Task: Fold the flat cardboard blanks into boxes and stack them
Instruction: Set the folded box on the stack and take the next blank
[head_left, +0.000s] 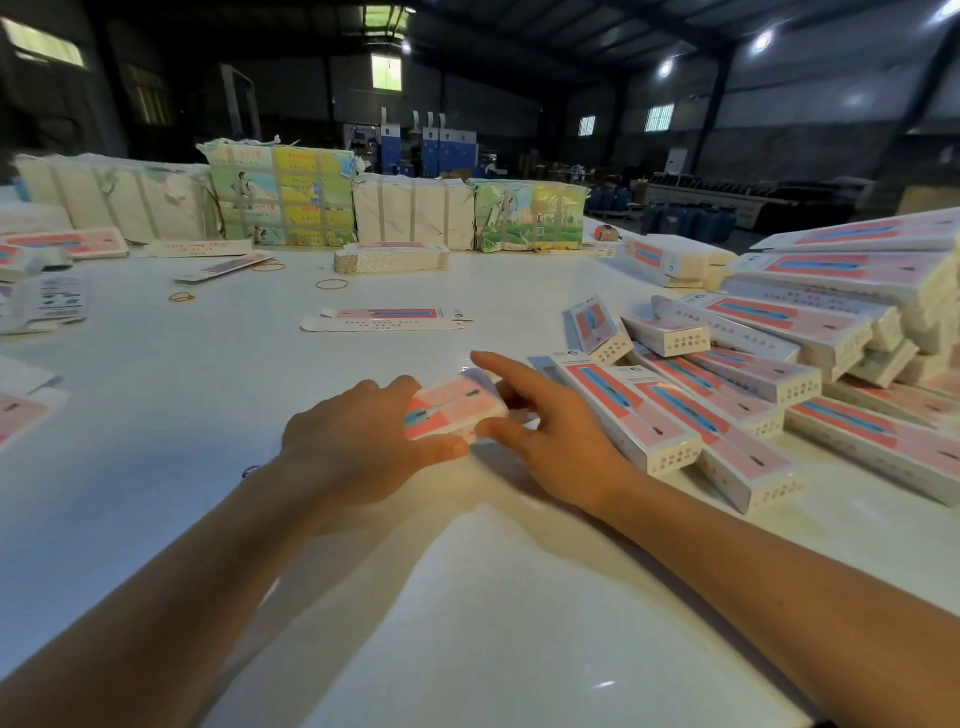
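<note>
A pink-and-white box (454, 405) with a blue pen print lies on the white table (208, 415) between both hands. My left hand (358, 447) grips its near-left end, fingers over the top and thumb along the front. My right hand (545, 431) touches its right end with the thumb, the index finger stretched out above it. A flat blank (387, 319) lies farther out on the table. A short stack of flat blanks (392, 257) sits beyond it. Folded boxes (753, 379) are piled in rows to the right.
Tied bundles of printed and white cardboard (283, 195) line the far edge of the table. Rubber bands (332, 284) lie loose near the middle. More blanks and boxes (47, 291) lie at the left edge. Behind is a dim warehouse.
</note>
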